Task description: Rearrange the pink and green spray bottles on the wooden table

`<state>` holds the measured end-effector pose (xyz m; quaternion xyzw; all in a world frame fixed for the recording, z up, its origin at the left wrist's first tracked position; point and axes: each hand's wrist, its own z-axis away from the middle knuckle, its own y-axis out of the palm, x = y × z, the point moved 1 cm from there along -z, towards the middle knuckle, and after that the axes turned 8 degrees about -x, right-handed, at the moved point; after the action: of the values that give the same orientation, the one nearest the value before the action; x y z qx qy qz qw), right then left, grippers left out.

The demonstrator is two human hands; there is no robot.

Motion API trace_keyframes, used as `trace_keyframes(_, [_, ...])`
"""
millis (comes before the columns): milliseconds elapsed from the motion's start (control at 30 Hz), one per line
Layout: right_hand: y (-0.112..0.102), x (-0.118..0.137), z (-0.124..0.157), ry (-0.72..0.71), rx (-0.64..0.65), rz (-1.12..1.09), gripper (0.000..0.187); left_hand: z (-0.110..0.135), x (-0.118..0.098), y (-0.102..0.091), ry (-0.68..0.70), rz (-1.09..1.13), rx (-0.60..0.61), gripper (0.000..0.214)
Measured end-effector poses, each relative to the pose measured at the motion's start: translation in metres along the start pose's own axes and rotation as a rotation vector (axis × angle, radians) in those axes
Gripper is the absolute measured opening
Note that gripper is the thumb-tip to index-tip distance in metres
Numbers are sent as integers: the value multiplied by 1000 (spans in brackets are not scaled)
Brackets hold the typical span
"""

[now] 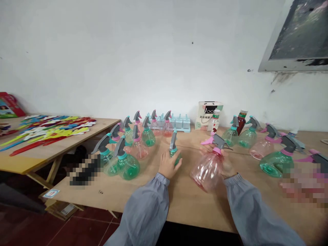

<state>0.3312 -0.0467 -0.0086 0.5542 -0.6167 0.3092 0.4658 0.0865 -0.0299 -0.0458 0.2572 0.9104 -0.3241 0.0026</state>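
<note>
My left hand point(169, 165) is wrapped round a green spray bottle point(174, 147) with a grey trigger head, standing on the wooden table point(184, 198) in front of me. My right hand point(227, 163) holds a pink transparent spray bottle point(208, 168) by its neck, tilted toward me above the table, its grey and pink trigger head pointing left. Both arms wear grey sleeves.
Several green and pink spray bottles point(128, 164) stand at the left, more lie at the right point(278, 159). A blue ice-mould tray point(179, 123), a carton point(207, 114) and two small bottles sit by the wall. A second table point(51, 143) at the left carries coloured plastic strips.
</note>
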Motion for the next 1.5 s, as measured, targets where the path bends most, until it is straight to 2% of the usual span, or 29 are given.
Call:
trace_keyframes(67, [-14,1,-12,28,-61,-84,46,0,1,0,1,-6,12,39])
trace_keyframes(133, [-34,2,-24,-20,-260,-123,41,0,2,0,2,-14,26,40])
trace_keyframes(200, [-58,2,-33,-127,-491,-100,43,-1,2,0,9,-14,36,40])
trace_keyframes(267, [-83,2,-39,-224,-613,-19,49,0,2,0,17,-9,36,40])
trace_keyframes(400, [-122,-3,-42,-352,-578,242,49,0,2,0,20,-3,12,40])
trace_keyframes(500, [-138,-11,-40,-379,-581,306,46,0,2,0,28,9,8,39])
trace_keyframes(600, [-146,-18,-36,-390,-625,464,43,-1,3,-1,25,25,9,39])
trace_keyframes(700, [-150,-23,-34,-462,-642,660,44,-1,3,-1,13,36,1,39])
trace_keyframes(867, [-156,-34,-50,-571,-751,828,65,-1,3,0,43,56,-28,38])
trace_keyframes(967, [-157,-46,-66,-597,-812,845,75,0,4,1,79,71,-54,38])
trace_keyframes(1100, [-155,-57,-76,-610,-810,804,67,1,5,3,119,92,-102,37])
trace_keyframes(1200, [-148,-55,-69,-640,-852,704,56,2,7,5,125,99,-118,37])
trace_keyframes(1300, [-127,-40,-53,-809,-943,604,50,4,6,8,115,96,-110,39])
trace_keyframes(1333, [-116,-34,-47,-870,-906,580,49,5,4,9,113,102,-96,39])
trace_keyframes(1400, [-86,-24,-34,-928,-680,538,51,8,-3,10,125,129,-54,43])
trace_keyframes(1500, [-31,-16,-14,-861,-354,548,55,15,-23,14,168,203,-5,53])
